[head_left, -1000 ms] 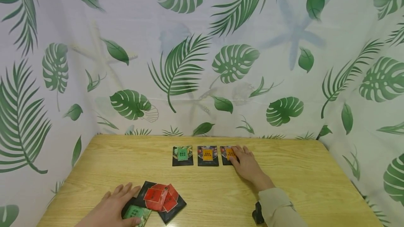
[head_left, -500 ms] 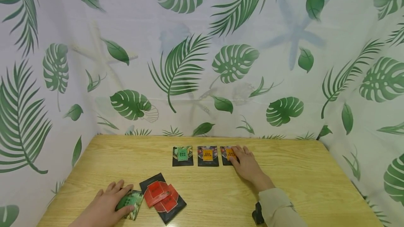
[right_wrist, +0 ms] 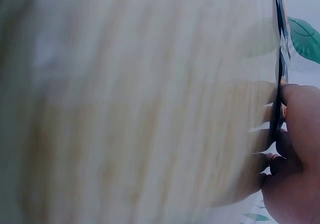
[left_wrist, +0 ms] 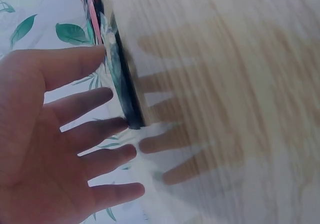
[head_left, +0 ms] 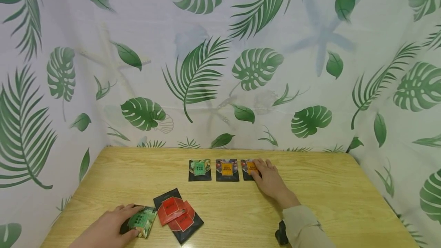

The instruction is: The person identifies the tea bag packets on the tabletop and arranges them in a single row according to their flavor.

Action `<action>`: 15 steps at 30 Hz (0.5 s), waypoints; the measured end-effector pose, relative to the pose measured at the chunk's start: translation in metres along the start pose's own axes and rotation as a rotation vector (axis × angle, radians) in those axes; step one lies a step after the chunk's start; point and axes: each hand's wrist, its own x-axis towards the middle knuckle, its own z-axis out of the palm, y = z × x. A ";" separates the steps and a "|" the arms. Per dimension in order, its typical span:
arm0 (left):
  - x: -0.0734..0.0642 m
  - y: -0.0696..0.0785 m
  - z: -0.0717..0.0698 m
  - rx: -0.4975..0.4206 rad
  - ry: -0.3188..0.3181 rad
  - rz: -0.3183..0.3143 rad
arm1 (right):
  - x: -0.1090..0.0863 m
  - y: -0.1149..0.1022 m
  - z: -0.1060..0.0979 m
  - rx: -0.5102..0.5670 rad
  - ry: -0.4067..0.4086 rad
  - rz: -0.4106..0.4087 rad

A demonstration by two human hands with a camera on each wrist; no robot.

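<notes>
My left hand [head_left: 106, 225] lies over a green-labelled black food packet [head_left: 142, 221] at the front left of the table. Its fingers are spread and fairly straight, with the thumb against the packet [left_wrist: 120, 74] in the left wrist view. Just right of it, two red-labelled packets [head_left: 177, 215] overlap at an angle. At the back, my right hand [head_left: 270, 181] rests on the right part of an orange-labelled packet [head_left: 247, 171], which lies flat. In the right wrist view its fingertips and thumb [right_wrist: 292, 97] touch that packet's edge.
Beside the right hand's packet, another orange-labelled packet [head_left: 227, 171] and a green-labelled one [head_left: 200, 170] lie in a row. A small black object [head_left: 281, 234] sits by the right sleeve. Leaf-patterned cloth [head_left: 206, 68] walls the wooden table [head_left: 327, 186].
My left hand slid left with the green packet, out from under the red pair. The upper red packet turned and settled on the other. The right hand stayed put.
</notes>
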 end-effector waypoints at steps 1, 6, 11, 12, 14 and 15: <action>0.001 0.001 0.000 0.004 -0.009 -0.029 | -0.001 -0.001 -0.001 0.006 -0.006 0.006; 0.002 0.000 0.001 0.027 -0.007 -0.080 | -0.001 -0.001 -0.001 -0.001 -0.010 0.008; 0.002 -0.006 -0.002 0.076 0.084 -0.012 | -0.001 -0.001 -0.001 0.005 -0.004 0.003; 0.003 -0.007 -0.003 0.091 0.095 -0.012 | -0.001 0.000 -0.001 0.006 -0.004 0.002; 0.005 -0.007 -0.004 0.117 0.115 -0.011 | 0.000 0.000 0.000 0.007 -0.005 0.002; 0.007 -0.007 -0.004 0.130 0.122 -0.015 | 0.000 0.000 -0.001 0.006 -0.005 0.003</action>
